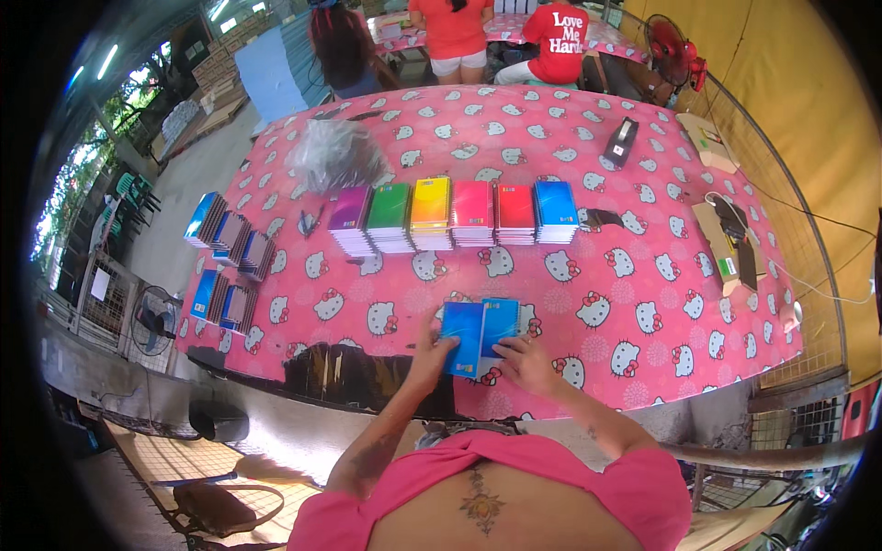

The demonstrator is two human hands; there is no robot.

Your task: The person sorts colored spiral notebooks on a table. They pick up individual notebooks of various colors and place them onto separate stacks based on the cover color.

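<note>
Person stands at table [643, 303] with pink cat-print cloth. Landmark: row of six notebook stacks [452, 216] at table centre, colours left to right purple, green, yellow, pink, red, blue.

Left hand [432, 354]: fingers wrapped on the left edge of left blue book [462, 338], holding it slightly lifted or tilted off the cloth. Right hand [525, 363]: fingers laid flat on the lower edge of right blue book [501, 323]; closed pinch or mere press, cannot tell. The two books lie side by side, touching or slightly overlapped, on the near side of the row, just below the pink and red stacks and close to the table's near edge.

Other items: grey plastic bag [335, 154] behind the purple end of the row; black tape dispenser [621, 142] behind the blue end; fanned bundles [230, 262] well left of the row; cardboard boxes [726, 243] well right of it. Other people sit at a further table beyond.

Judgement: step in hand looks like pairing or squaring blue books into a set near the front edge. Next move calls for aligning the two edges flush, with the left hand's grasp steadying while the right slides its book across, without snagging the cloth.
</note>
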